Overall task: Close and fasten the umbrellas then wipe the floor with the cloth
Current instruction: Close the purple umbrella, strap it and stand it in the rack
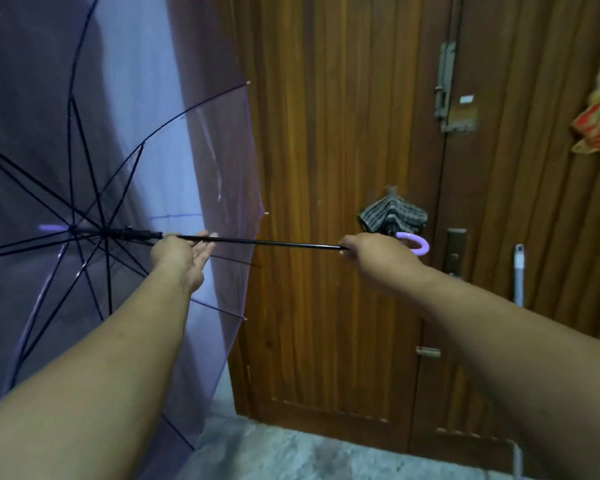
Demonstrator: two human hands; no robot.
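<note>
Right hand [378, 252] grasps the open clear purple umbrella [125, 168] by its lilac handle; left hand [184, 252], fingers released, touches its black shaft at frame centre.

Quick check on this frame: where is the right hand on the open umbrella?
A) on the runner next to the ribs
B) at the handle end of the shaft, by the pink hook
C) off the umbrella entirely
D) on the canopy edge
B: the right hand grips the handle end of the black shaft, with the pink hook handle sticking out past it; the left hand sits near the runner.
</note>
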